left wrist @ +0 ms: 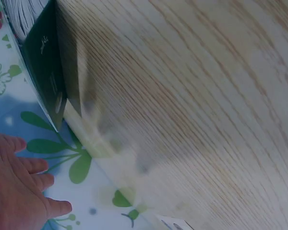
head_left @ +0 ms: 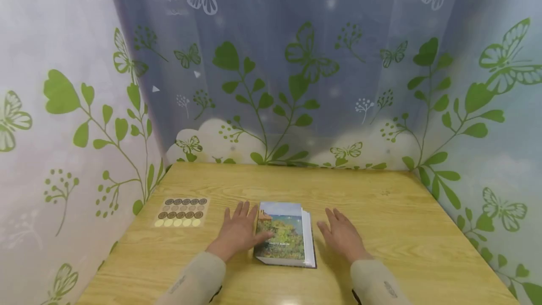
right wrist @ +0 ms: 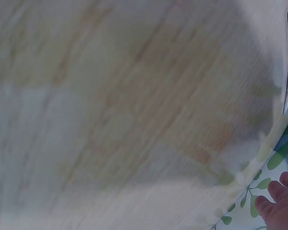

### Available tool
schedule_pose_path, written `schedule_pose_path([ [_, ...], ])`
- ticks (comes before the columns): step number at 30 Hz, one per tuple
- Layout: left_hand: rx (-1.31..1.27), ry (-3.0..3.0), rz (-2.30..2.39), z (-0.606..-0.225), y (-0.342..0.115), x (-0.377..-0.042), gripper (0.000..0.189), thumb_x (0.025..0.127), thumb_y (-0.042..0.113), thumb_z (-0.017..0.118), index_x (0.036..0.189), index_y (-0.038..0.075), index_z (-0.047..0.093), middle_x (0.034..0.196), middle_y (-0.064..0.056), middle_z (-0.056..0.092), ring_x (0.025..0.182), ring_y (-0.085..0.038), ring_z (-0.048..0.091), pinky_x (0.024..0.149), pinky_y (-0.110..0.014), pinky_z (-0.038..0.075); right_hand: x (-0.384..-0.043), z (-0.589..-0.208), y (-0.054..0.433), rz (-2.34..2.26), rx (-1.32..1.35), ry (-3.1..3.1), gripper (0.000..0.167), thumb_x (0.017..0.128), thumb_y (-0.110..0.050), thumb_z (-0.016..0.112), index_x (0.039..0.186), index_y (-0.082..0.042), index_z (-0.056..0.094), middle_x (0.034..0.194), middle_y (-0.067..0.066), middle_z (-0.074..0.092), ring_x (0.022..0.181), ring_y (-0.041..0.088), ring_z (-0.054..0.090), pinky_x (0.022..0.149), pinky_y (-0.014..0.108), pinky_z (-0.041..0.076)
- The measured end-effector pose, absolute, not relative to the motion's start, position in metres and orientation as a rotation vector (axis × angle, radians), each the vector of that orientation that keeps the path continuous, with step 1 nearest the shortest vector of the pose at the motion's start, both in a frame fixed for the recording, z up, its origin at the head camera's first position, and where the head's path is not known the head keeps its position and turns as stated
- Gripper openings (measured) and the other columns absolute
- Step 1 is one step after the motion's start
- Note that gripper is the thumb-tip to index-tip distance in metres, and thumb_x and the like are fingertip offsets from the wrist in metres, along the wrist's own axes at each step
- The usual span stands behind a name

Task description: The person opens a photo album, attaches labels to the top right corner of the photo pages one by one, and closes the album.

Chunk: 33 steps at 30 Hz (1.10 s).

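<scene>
A thick photo album [head_left: 281, 232] with a painted seaside garden on its cover lies on the wooden table [head_left: 402, 211], and white pages show along its right side. My left hand [head_left: 239, 229] is spread at the album's left edge, its thumb overlapping the cover in the head view. To the album's right, a short gap away, my right hand [head_left: 343, 234] has its fingers extended and holds nothing. The left wrist view shows the album's dark green spine [left wrist: 47, 62] above my left hand [left wrist: 19, 187]. At the right wrist view's lower corner, fingertips of my right hand [right wrist: 281, 203] appear.
A sheet with rows of round brown, tan and yellow coin-like stickers [head_left: 179, 212] lies left of my left hand. Curtains printed with leaves and butterflies [head_left: 271, 107] enclose the table's back and sides.
</scene>
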<state>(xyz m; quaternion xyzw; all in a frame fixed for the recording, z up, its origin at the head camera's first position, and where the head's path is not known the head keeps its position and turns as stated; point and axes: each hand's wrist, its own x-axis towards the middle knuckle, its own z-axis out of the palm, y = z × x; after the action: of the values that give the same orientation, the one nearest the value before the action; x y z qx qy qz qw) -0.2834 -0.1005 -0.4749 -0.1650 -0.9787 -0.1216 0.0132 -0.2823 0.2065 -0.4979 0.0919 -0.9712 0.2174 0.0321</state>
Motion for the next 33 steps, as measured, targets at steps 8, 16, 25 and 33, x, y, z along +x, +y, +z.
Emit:
schedule_pose_path([
  [8, -0.591, -3.033, -0.486, -0.472, -0.093, -0.276, 0.097, 0.088, 0.069, 0.058, 0.154, 0.004, 0.031, 0.158, -0.025, 0.026, 0.147, -0.041, 0.02, 0.114, -0.066, 0.014, -0.277, -0.501, 0.198, 0.683, 0.314, -2.962, 0.06, 0.107, -0.036, 0.042, 0.148, 0.006, 0.036, 0.151, 0.033, 0.032, 0.137, 0.052, 0.032, 0.111, 0.063, 0.026],
  [16, -0.706, -3.065, -0.475, -0.476, -0.082, -0.27, 0.099, 0.088, 0.069, 0.057, 0.153, -0.001, 0.031, 0.158, -0.024, 0.025, 0.147, -0.039, 0.021, 0.114, -0.062, 0.021, -0.274, -0.505, 0.191, 0.708, 0.319, -2.947, 0.054, 0.106, -0.03, 0.044, 0.145, 0.007, 0.041, 0.146, 0.034, 0.039, 0.134, 0.052, 0.037, 0.11, 0.061, 0.03],
  [25, -0.74, -3.057, -0.382, -0.481, -0.069, -0.264, 0.103, 0.084, 0.074, 0.055, 0.15, -0.003, 0.035, 0.157, -0.023, 0.028, 0.146, -0.037, 0.024, 0.113, -0.06, 0.026, -0.268, -0.503, 0.182, 0.763, 0.306, -2.933, 0.054, 0.106, -0.029, 0.045, 0.145, 0.008, 0.042, 0.146, 0.033, 0.041, 0.134, 0.05, 0.038, 0.11, 0.06, 0.03],
  [33, -0.72, -3.014, -0.283, -0.486, -0.056, -0.257, 0.107, 0.079, 0.079, 0.057, 0.147, -0.002, 0.04, 0.153, -0.02, 0.036, 0.142, -0.034, 0.032, 0.111, -0.055, 0.033, -0.261, -0.501, 0.177, 0.833, 0.335, -2.899, 0.049, 0.105, -0.025, 0.048, 0.142, 0.008, 0.045, 0.143, 0.034, 0.043, 0.133, 0.051, 0.04, 0.11, 0.06, 0.031],
])
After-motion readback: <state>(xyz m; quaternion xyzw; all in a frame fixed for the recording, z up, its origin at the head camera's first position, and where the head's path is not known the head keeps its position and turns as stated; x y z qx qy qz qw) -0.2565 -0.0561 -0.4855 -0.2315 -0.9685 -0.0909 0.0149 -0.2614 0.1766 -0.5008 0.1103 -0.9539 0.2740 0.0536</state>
